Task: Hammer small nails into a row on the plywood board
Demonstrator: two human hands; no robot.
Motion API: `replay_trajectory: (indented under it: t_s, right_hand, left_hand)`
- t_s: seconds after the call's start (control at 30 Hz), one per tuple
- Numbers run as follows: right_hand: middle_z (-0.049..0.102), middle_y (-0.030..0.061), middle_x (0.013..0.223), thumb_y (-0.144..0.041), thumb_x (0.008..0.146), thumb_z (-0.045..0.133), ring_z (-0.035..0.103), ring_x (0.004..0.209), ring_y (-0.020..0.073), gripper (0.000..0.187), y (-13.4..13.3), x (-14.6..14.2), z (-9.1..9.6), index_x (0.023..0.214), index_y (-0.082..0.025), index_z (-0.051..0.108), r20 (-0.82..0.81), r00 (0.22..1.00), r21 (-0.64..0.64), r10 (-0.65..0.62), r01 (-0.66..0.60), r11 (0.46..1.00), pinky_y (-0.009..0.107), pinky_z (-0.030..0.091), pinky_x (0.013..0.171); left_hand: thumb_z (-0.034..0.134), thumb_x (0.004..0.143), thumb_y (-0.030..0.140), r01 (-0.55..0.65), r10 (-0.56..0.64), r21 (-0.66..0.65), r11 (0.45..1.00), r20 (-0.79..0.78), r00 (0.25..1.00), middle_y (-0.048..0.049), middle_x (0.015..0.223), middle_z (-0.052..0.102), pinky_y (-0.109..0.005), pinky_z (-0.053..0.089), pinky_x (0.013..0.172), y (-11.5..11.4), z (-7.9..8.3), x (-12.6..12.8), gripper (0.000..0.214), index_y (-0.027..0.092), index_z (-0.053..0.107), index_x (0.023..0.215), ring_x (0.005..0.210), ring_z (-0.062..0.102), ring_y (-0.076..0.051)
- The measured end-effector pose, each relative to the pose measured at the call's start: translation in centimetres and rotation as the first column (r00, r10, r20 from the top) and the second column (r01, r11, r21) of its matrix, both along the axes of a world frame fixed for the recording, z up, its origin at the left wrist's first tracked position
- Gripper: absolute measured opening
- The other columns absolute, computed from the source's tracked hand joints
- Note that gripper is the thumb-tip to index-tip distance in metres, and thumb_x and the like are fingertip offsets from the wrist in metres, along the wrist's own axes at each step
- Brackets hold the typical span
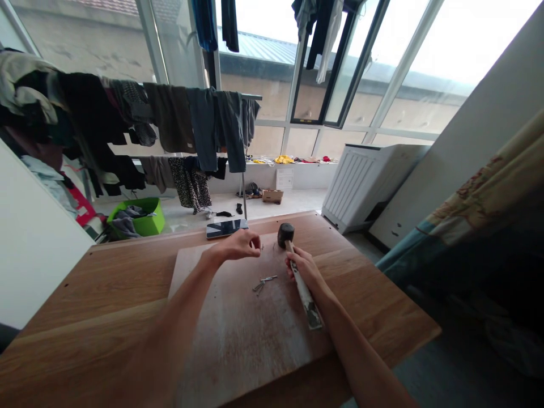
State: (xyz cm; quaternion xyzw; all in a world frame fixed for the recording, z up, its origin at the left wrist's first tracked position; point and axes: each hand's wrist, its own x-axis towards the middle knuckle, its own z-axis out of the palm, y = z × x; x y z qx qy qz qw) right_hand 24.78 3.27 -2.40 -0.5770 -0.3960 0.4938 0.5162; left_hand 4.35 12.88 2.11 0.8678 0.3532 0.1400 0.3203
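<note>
My right hand [304, 264] is closed around the pale, worn handle of a mallet [286, 233]. The mallet's black head points away from me, over the far part of a thin wooden board [238, 323]. To its left, my left hand [242, 245] hovers above the same board with fingers curled into a pinch. Whether anything sits between those fingertips is too small to tell. Thin, nail-like slivers show faintly between the left hand and the mallet head. Several loose nails [263, 283] lie in a small pile on the board, nearer to me than both hands.
A wooden table [369, 294] carries the board. At its far edge lies a phone [226, 228], just behind my left hand. Beyond stand a drying rack with clothes [204, 124], a green tub [148, 218] and a white washing machine [361, 181]. A curtain [476, 198] hangs at right.
</note>
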Motion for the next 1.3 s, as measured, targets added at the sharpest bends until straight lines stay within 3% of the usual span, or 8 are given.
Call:
replay_trajectory:
  t_s: [0.17,0.3,0.47,0.6,0.83,0.97,1.07,1.3]
  right_hand:
    - [0.056,-0.0052,0.060,-0.037,0.072,0.055,0.050,0.038,0.0106,0.022,0.0,0.3,-0.1,0.087,-0.020,0.053,0.081,0.997,-0.033,0.019,-0.016,0.999,0.021,0.037,0.032]
    - [0.052,-0.0072,0.056,-0.034,0.074,0.054,0.049,0.036,0.0105,0.018,-0.2,0.4,-0.2,0.088,-0.021,0.053,0.260,0.966,-0.010,0.001,0.001,1.000,0.020,0.036,0.033]
    - [0.051,-0.0075,0.052,-0.034,0.073,0.053,0.045,0.035,0.0097,0.014,-0.6,0.1,0.2,0.078,-0.022,0.048,0.226,0.974,0.068,0.013,-0.029,0.997,0.020,0.036,0.032]
    - [0.049,-0.0093,0.049,-0.034,0.074,0.056,0.043,0.034,0.0093,0.016,-1.1,-0.6,0.9,0.084,-0.022,0.050,0.137,0.990,0.153,0.033,-0.054,0.987,0.020,0.035,0.031]
    - [0.057,-0.0071,0.068,-0.037,0.084,0.056,0.046,0.035,0.0066,0.026,-1.9,-2.3,1.0,0.104,-0.021,0.053,-0.037,0.945,0.187,0.325,-0.313,0.931,0.018,0.034,0.031]
    - [0.064,-0.0020,0.087,-0.044,0.088,0.054,0.048,0.035,0.0054,0.045,-2.2,-3.3,0.8,0.128,-0.024,0.047,0.002,0.908,0.207,0.420,-0.411,0.888,0.017,0.032,0.028]
    - [0.066,0.0005,0.088,-0.043,0.090,0.054,0.045,0.032,0.0041,0.052,-2.3,-3.8,0.7,0.136,-0.022,0.045,0.074,0.912,0.217,0.403,-0.409,0.886,0.017,0.031,0.028]
    - [0.068,0.0018,0.087,-0.039,0.090,0.052,0.042,0.032,0.0037,0.054,-2.4,-4.0,1.1,0.140,-0.020,0.047,0.145,0.936,0.249,0.321,-0.349,0.903,0.017,0.032,0.028]
  left_hand:
    - [0.066,0.076,0.028,-0.256,0.252,-0.034,0.966,0.341,0.906,-0.0016,0.079,0.066,-0.022,0.044,0.056,1.1,-4.4,-1.8,0.034,0.015,0.064,0.107,0.061,0.056,-0.012]
    - [0.062,0.082,0.032,-0.294,0.254,0.031,0.955,0.424,0.869,-0.0022,0.085,0.070,-0.023,0.047,0.060,0.8,-6.5,-1.2,0.033,0.019,0.065,0.112,0.061,0.058,-0.012]
    - [0.061,0.084,0.030,-0.249,0.199,0.096,0.964,0.363,0.910,-0.0022,0.084,0.073,-0.024,0.048,0.064,0.5,-6.9,-0.8,0.019,0.019,0.068,0.099,0.064,0.059,-0.013]
    - [0.061,0.084,0.026,-0.229,0.179,0.122,0.966,0.327,0.928,-0.0020,0.084,0.073,-0.024,0.048,0.064,0.3,-6.9,-1.0,0.015,0.018,0.067,0.096,0.065,0.059,-0.013]
    - [0.061,0.080,0.018,-0.245,0.192,0.117,0.962,0.345,0.919,-0.0027,0.086,0.072,-0.024,0.050,0.067,0.0,-6.4,-1.1,0.014,0.016,0.069,0.091,0.068,0.061,-0.013]
    - [0.061,0.078,0.011,-0.250,0.194,0.111,0.962,0.368,0.910,-0.0012,0.081,0.071,-0.022,0.049,0.066,0.0,-6.4,-1.1,0.024,0.016,0.069,0.101,0.068,0.061,-0.012]
    - [0.061,0.075,0.005,-0.268,0.207,0.118,0.956,0.375,0.904,0.0005,0.079,0.070,-0.021,0.048,0.065,0.0,-6.4,-1.1,0.036,0.016,0.066,0.108,0.066,0.061,-0.011]
    - [0.069,0.077,0.010,-0.297,0.243,0.092,0.950,0.376,0.894,0.0001,0.078,0.071,-0.021,0.049,0.064,0.0,-6.3,-0.9,0.031,0.015,0.065,0.108,0.064,0.062,-0.011]
